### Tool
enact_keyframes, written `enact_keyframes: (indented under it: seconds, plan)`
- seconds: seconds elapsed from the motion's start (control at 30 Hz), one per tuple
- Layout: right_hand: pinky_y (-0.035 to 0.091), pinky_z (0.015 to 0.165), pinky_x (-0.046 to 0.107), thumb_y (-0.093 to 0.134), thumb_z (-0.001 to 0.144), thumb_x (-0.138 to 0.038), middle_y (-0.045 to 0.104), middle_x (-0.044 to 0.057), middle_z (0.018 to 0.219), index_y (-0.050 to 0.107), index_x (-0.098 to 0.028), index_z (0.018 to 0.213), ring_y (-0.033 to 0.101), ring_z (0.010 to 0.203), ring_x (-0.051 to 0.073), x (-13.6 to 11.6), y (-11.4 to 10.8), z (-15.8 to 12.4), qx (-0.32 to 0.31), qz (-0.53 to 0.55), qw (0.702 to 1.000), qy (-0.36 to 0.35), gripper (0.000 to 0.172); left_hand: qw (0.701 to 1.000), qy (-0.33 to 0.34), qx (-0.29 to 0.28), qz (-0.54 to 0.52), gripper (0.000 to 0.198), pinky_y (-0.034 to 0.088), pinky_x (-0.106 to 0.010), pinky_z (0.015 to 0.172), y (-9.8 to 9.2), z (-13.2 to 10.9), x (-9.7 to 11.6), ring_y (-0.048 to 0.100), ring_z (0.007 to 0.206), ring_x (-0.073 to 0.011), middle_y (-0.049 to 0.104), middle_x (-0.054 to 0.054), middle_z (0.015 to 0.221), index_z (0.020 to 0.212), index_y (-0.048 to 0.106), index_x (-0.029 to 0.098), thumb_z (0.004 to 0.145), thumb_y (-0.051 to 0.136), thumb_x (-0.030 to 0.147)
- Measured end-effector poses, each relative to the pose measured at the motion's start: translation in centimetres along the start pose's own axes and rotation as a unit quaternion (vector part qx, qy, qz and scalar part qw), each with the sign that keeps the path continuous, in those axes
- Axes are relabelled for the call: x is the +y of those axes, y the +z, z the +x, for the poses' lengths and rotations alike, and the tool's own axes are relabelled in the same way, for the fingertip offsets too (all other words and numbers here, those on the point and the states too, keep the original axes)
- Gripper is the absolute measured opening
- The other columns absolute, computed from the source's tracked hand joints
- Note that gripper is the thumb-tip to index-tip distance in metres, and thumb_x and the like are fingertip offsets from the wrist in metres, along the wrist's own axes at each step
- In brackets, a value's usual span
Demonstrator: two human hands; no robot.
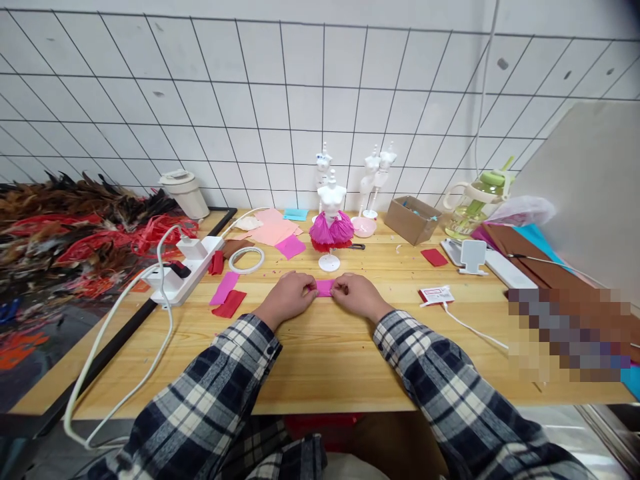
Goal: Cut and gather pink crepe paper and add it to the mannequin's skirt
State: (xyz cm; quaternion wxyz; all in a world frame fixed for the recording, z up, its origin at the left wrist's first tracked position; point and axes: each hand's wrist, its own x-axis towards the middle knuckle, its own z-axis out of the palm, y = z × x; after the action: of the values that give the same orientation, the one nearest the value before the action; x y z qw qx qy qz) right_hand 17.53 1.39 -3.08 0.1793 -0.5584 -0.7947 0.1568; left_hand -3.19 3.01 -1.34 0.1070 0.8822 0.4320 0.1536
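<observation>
A small pink paper piece lies on the wooden table between my two hands. My left hand pinches its left end with closed fingers. My right hand pinches its right end the same way. Just behind them stands a white mini mannequin wearing a pink and red fringed skirt. Both forearms wear plaid sleeves and rest on the table.
Pink and red paper pieces lie left, beside a white power strip with a cable. A coil of white cord, more mannequins, a cardboard box, a green-lidded jug, a phone stand and feathers surround.
</observation>
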Motion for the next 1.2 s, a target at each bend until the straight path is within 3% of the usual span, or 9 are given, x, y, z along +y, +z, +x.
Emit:
enact_keyframes:
  seconds: [0.2, 0.3, 0.5, 0.6, 0.7, 0.83, 0.97, 1.07, 1.2]
  plan:
    - [0.032, 0.061, 0.023, 0.055, 0.084, -0.03, 0.062, 0.002, 0.077, 0.065, -0.018, 0.075, 0.051, 0.069, 0.013, -0.1, -0.1, 0.3, -0.011, 0.002, 1.0, 0.016, 0.018, 0.999, 0.0, 0.024, 0.038, 0.016, 0.044, -0.038, 0.086, -0.3, -0.1, 0.2, 0.057, 0.093, -0.024, 0.064, -0.008, 0.093, 0.091, 0.066, 0.02, 0.082, 0.055, 0.024]
    - [0.032, 0.062, 0.024, 0.054, 0.084, -0.03, 0.061, 0.002, 0.077, 0.063, -0.018, 0.074, 0.051, 0.069, 0.013, -0.1, -0.2, 0.2, -0.01, 0.002, 1.0, 0.011, 0.018, 0.996, 0.049, 0.046, 0.056, 0.019, 0.041, -0.04, 0.092, -0.9, -0.4, 1.0, 0.053, 0.101, -0.0249, 0.062, -0.009, 0.101, 0.099, 0.065, 0.02, 0.084, 0.053, 0.023]
    - [0.032, 0.06, 0.024, 0.054, 0.084, -0.029, 0.06, 0.002, 0.075, 0.062, -0.019, 0.073, 0.05, 0.068, 0.013, 0.0, 0.0, 0.2, -0.007, -0.008, 1.0, 0.01, 0.017, 0.99, 0.102, -0.042, 0.091, 0.026, 0.043, -0.038, 0.083, -0.3, -0.3, 1.9, 0.055, 0.091, -0.0236, 0.064, -0.008, 0.091, 0.098, 0.07, 0.021, 0.093, 0.046, 0.029]
    - [0.036, 0.065, 0.025, 0.057, 0.081, -0.026, 0.063, 0.004, 0.084, 0.066, -0.019, 0.089, 0.053, 0.074, 0.015, 0.3, 0.1, 0.1, 0.021, 0.014, 1.0, 0.01, 0.014, 0.987, 0.11, -0.037, 0.111, 0.026, 0.042, -0.038, 0.085, 0.0, -0.2, 1.7, 0.056, 0.092, -0.0229, 0.065, -0.008, 0.092, 0.097, 0.07, 0.02, 0.093, 0.046, 0.029]
    - [0.04, 0.074, 0.024, 0.051, 0.076, -0.01, 0.067, 0.004, 0.095, 0.066, -0.019, 0.105, 0.057, 0.081, 0.015, 1.1, -0.2, -0.1, 0.085, 0.085, 0.993, -0.007, 0.034, 0.985, 0.117, -0.021, 0.122, 0.024, 0.041, -0.038, 0.09, -0.2, -0.2, 1.5, 0.056, 0.094, -0.0223, 0.066, -0.007, 0.093, 0.096, 0.071, 0.02, 0.092, 0.049, 0.031]
    - [0.038, 0.064, 0.023, 0.041, 0.072, -0.003, 0.06, -0.001, 0.062, 0.061, -0.018, 0.063, 0.055, 0.064, 0.013, 1.6, -1.6, -0.6, 0.088, 0.142, 0.986, 0.02, 0.026, 0.986, 0.118, 0.004, 0.122, 0.023, 0.04, -0.038, 0.089, -0.4, -0.2, 1.3, 0.055, 0.096, -0.0223, 0.067, -0.006, 0.094, 0.094, 0.072, 0.021, 0.091, 0.052, 0.032]
    - [0.034, 0.06, 0.025, 0.049, 0.085, -0.023, 0.057, -0.001, 0.059, 0.062, -0.019, 0.069, 0.051, 0.061, 0.014, 0.6, -2.3, -1.1, 0.088, 0.073, 0.993, 0.035, 0.022, 0.985, 0.117, 0.017, 0.123, 0.023, 0.039, -0.039, 0.088, -0.2, -0.1, 1.2, 0.056, 0.093, -0.0224, 0.068, -0.006, 0.091, 0.092, 0.072, 0.022, 0.091, 0.052, 0.031]
    - [0.037, 0.069, 0.027, 0.057, 0.087, -0.036, 0.064, 0.003, 0.076, 0.068, -0.02, 0.089, 0.054, 0.075, 0.017, -0.3, -1.7, -1.2, 0.073, 0.011, 0.997, -0.036, 0.02, 0.985, 0.115, 0.016, 0.127, 0.023, 0.039, -0.039, 0.087, 0.0, -0.1, 1.2, 0.056, 0.09, -0.0221, 0.069, -0.006, 0.089, 0.091, 0.072, 0.022, 0.092, 0.05, 0.029]
    - [0.038, 0.085, 0.03, 0.061, 0.087, -0.036, 0.065, 0.008, 0.096, 0.07, -0.02, 0.104, 0.053, 0.096, 0.02, -0.3, -0.6, -1.0, 0.026, -0.047, 0.989, -0.14, 0.025, 0.989, 0.104, 0.009, 0.109, 0.023, 0.039, -0.038, 0.086, 0.4, 0.1, 0.8, 0.059, 0.089, -0.0213, 0.07, -0.005, 0.088, 0.092, 0.072, 0.021, 0.092, 0.049, 0.027]
